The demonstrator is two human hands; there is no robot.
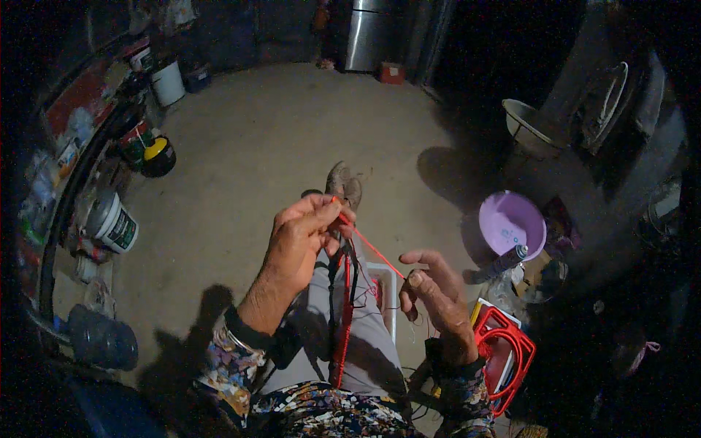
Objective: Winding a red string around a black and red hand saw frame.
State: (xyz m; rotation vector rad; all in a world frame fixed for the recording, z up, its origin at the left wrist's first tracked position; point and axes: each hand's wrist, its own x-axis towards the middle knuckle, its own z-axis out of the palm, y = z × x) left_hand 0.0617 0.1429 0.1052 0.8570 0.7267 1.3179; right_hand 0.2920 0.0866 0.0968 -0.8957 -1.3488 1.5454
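Note:
A thin red cord (374, 250) runs taut between my two hands over my lap. My left hand (292, 244) is closed, its fingertips pinching the red cord at the upper end. Lower and to the right, the thumb and fingers of my right hand (440, 299) pinch the cord's other end. Below my left hand hangs a longer red braided strip (345, 336), reaching down between my legs to my waist. Dark thin strands (355, 274) dangle beside it. How the strip joins the cord is hidden by my left fingers.
Beside my right leg stands a white plastic basket (395, 321) with red material inside. A red plastic frame (507, 358) lies by my right forearm. A purple basin (504, 219) and a spray can (513, 257) are farther right; buckets (117, 226) and a water jug (102, 338) line the left.

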